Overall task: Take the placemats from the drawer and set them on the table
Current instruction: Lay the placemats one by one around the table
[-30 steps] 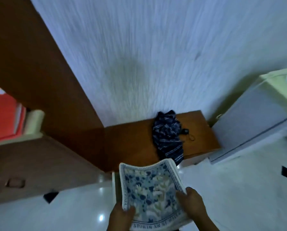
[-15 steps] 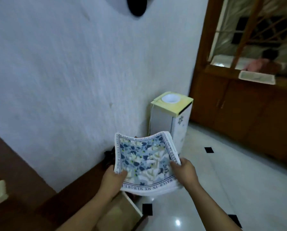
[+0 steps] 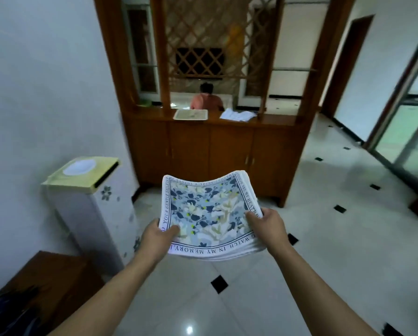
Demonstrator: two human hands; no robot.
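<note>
I hold a stack of several placemats (image 3: pixel 208 209) out in front of me, above the floor. The top one is white with a blue floral print and a border of lettering. The stack sags in the middle. My left hand (image 3: pixel 158 238) grips its near left corner, thumb on top. My right hand (image 3: pixel 268 225) grips its right edge, thumb on top. No drawer and no table top is in view.
A white cabinet with a yellow lid (image 3: pixel 91 204) stands against the left wall. A low wooden bench (image 3: pixel 50 280) with a dark cloth sits at bottom left. Ahead is a wooden divider cabinet (image 3: pixel 215 151) with a tray on it; a person sits beyond. White tiled floor (image 3: pixel 324 238) spreads right.
My view has swung right and up, from the wall and the low bench to the room with the divider cabinet. Both hands keep the same hold on the placemats.
</note>
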